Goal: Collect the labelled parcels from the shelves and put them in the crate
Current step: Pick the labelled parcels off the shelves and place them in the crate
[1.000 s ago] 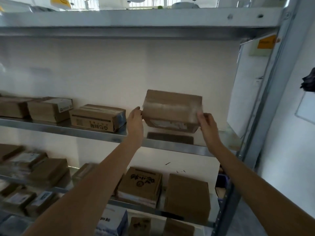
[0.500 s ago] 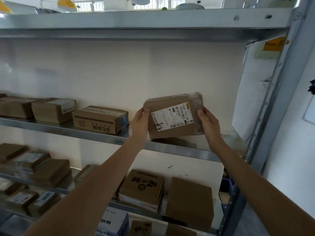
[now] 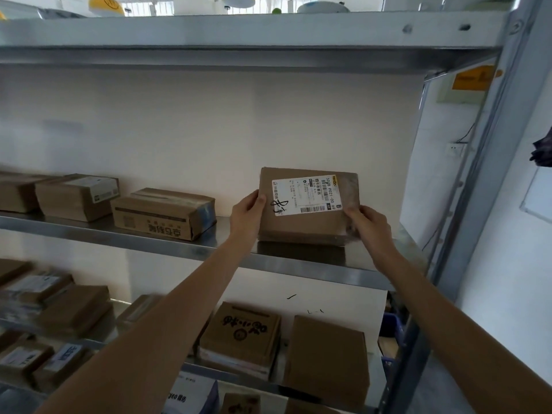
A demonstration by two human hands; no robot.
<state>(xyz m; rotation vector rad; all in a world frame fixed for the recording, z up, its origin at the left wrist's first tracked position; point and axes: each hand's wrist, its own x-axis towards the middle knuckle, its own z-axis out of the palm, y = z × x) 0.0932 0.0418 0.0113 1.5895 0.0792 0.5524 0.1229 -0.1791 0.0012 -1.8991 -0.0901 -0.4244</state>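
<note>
**Labelled parcel held upright at the middle shelf**

Both hands hold one brown cardboard parcel (image 3: 307, 222) by its side edges, tipped up so its broad face looks toward the camera. The left hand (image 3: 246, 215) grips the left edge, thumb laid on the front face and the other fingers hidden behind the box. The right hand (image 3: 369, 224) grips the lower right edge, thumb on the front near the corner, the rest of its fingers curled behind. The parcel's bottom edge is at the surface of the middle shelf (image 3: 298, 264), toward the shelf's right end; whether it rests there or is just lifted cannot be told.

A white shipping label (image 3: 306, 195) covers the upper part of the parcel's face, with barcodes, printed text and a black handwritten mark at its lower left corner. Clear tape shines along the parcel's right edge.

To the left of the parcel on the same shelf lies a taped carton (image 3: 162, 213) with printing on its front, and further left a box with a white label (image 3: 76, 195). Below the parcel, on the next shelf down, lie a flat box with dark printed characters (image 3: 242, 333) and, just right of it, a plain flat box (image 3: 327, 358). More labelled parcels are stacked well to the lower left of the held parcel, blurred. No crate can be made out.
</note>
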